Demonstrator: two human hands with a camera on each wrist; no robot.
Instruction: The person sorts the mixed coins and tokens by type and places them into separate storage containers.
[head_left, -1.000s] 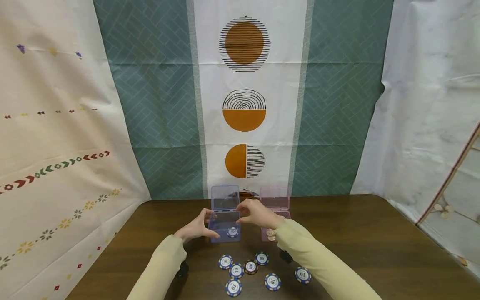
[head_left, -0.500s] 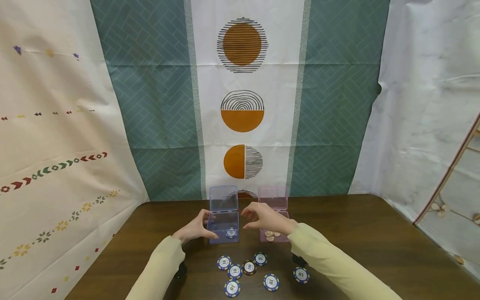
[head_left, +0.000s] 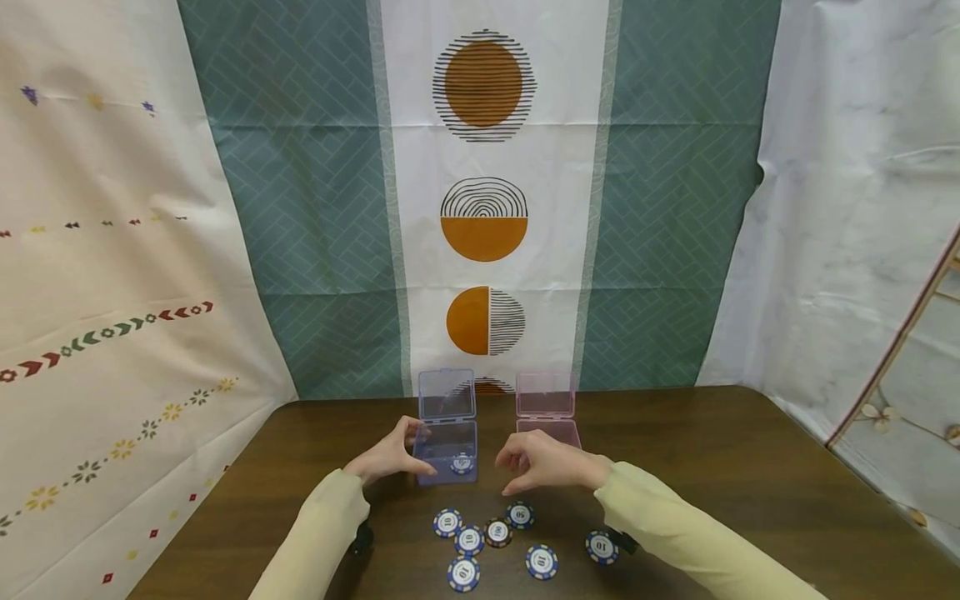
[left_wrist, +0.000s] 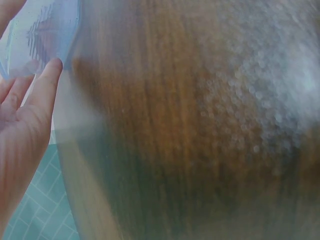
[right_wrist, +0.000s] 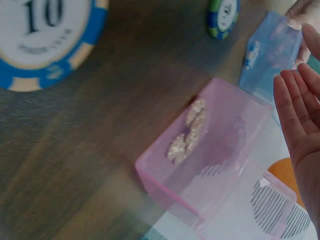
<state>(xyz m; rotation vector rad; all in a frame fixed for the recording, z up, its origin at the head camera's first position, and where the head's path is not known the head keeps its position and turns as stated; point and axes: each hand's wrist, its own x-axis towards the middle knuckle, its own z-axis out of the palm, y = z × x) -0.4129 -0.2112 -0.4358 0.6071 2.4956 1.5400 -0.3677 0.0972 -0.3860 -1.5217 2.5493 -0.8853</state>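
My left hand (head_left: 386,458) holds the left side of an open-lidded clear blue plastic box (head_left: 450,477), thumb near its front corner and fingers farther back. A blue-and-white poker chip (head_left: 462,463) lies inside that box. My right hand (head_left: 555,461) hovers empty with loosely bent fingers, in front of a clear pink plastic box (right_wrist: 225,175) whose lid is also up. Several gold coins (right_wrist: 190,135) lie in the pink box; the hand hides them in the head view. Nearest below the right fingers is a green-edged 50 chip (head_left: 520,514), beside a black 100 chip (head_left: 498,532).
Several blue-edged 10 chips lie on the brown wooden table (head_left: 697,467): a cluster at the left with one chip (head_left: 447,522) at its top, a single chip (head_left: 542,562) in front, another chip (head_left: 602,547) by the right sleeve. A patterned curtain (head_left: 487,183) hangs behind.
My right hand has moved from above the blue box, rightward and then down toward the chips, now covering the coins in the head view. My left hand stays at the blue box.
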